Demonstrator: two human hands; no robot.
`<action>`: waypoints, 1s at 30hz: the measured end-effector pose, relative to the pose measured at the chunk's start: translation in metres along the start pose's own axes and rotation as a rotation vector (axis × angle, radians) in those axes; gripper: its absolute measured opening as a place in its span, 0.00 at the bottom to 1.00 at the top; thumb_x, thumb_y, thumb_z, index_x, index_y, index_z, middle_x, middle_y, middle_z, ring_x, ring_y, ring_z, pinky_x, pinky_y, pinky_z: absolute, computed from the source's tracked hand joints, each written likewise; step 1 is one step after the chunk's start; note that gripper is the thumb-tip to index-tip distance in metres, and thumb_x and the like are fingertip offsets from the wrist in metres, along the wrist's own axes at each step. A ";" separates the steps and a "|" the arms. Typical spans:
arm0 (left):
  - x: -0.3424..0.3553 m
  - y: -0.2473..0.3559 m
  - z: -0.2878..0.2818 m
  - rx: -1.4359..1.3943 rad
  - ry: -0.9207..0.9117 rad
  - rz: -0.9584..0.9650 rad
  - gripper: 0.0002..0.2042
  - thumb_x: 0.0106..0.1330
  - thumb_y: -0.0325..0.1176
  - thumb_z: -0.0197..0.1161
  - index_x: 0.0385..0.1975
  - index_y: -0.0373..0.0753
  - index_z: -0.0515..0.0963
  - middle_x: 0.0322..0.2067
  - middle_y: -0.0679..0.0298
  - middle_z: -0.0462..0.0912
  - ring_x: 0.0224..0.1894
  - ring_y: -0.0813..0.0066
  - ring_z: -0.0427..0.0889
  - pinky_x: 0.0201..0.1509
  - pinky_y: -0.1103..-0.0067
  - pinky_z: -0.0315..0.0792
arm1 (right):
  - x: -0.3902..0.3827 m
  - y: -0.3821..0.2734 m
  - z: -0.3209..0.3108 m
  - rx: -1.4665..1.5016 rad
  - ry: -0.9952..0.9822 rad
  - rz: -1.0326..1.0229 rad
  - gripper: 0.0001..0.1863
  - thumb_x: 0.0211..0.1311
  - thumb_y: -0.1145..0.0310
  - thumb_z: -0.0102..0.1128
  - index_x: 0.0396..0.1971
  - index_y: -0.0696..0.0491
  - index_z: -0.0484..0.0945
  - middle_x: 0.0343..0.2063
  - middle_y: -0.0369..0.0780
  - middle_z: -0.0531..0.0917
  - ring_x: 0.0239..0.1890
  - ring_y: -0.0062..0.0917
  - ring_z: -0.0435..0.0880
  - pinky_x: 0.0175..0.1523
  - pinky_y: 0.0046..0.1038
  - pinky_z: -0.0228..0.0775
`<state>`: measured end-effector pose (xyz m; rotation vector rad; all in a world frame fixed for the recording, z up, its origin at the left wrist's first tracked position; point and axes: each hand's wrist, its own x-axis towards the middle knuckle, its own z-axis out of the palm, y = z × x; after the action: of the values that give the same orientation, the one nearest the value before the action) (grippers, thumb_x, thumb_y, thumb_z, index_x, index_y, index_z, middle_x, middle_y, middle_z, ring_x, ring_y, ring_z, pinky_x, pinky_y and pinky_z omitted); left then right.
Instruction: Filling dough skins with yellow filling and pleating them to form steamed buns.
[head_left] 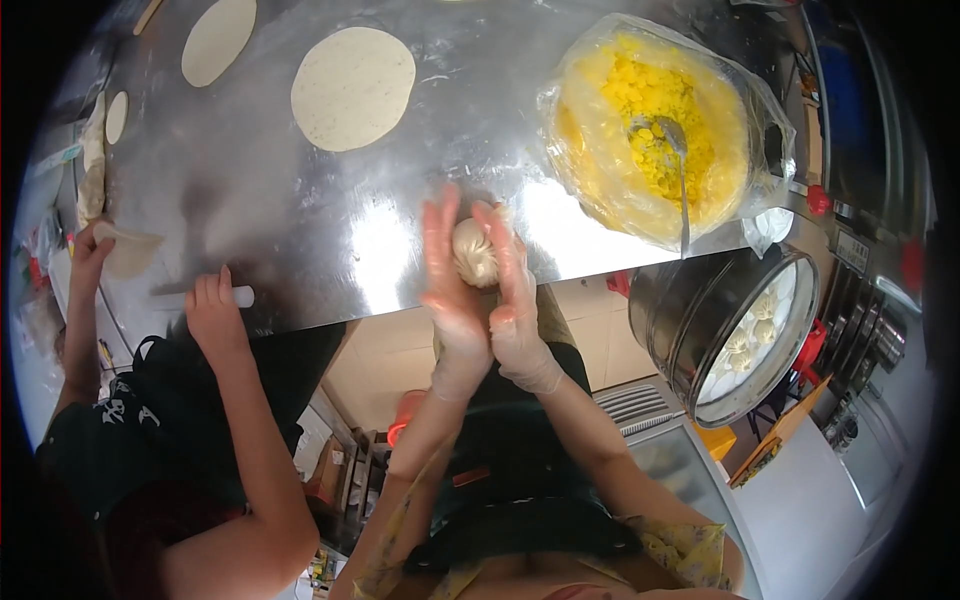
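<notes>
A pleated, filled dough bun [474,254] sits between my two palms, above the front edge of the metal table [300,215]. My left hand [450,300] presses on its left side, fingers stretched away from me. From the right, my right hand [515,310] cups the same bun. Thin clear gloves cover both hands. To the right of my hands lies a large plastic-lined bowl of chopped yellow filling [655,90], with a metal spoon [677,140] resting in it.
Flat dough rounds [352,88] lie at the far left of the table. A co-worker at my left holds a dough wrapper [130,252] and a white rolling pin [243,297]. Below the filling stands a round steamer [690,310] with several pleated buns [740,345].
</notes>
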<state>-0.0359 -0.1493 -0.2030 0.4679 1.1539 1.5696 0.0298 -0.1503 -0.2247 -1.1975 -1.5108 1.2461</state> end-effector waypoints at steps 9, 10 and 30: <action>0.001 0.003 0.004 0.115 0.003 -0.018 0.50 0.62 0.77 0.33 0.73 0.41 0.46 0.72 0.51 0.50 0.74 0.55 0.49 0.76 0.61 0.40 | 0.009 -0.012 -0.013 0.236 -0.081 0.215 0.63 0.53 0.19 0.36 0.72 0.59 0.42 0.70 0.50 0.56 0.73 0.36 0.54 0.74 0.36 0.46; -0.005 0.001 0.006 0.116 0.007 -0.016 0.50 0.62 0.77 0.33 0.73 0.41 0.46 0.72 0.51 0.50 0.74 0.55 0.49 0.76 0.61 0.40 | 0.015 -0.017 -0.013 0.238 -0.086 0.215 0.63 0.53 0.19 0.36 0.72 0.59 0.42 0.70 0.50 0.56 0.73 0.36 0.54 0.74 0.36 0.46; -0.008 -0.002 0.006 0.131 0.072 0.034 0.49 0.64 0.75 0.27 0.73 0.36 0.45 0.73 0.49 0.46 0.75 0.57 0.45 0.76 0.64 0.39 | 0.023 -0.016 -0.021 0.192 0.020 0.169 0.54 0.62 0.24 0.27 0.71 0.59 0.52 0.66 0.49 0.65 0.70 0.41 0.57 0.73 0.40 0.43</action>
<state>-0.0275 -0.1542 -0.2001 0.5228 1.3159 1.5570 0.0422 -0.1245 -0.2051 -1.2248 -1.2641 1.4516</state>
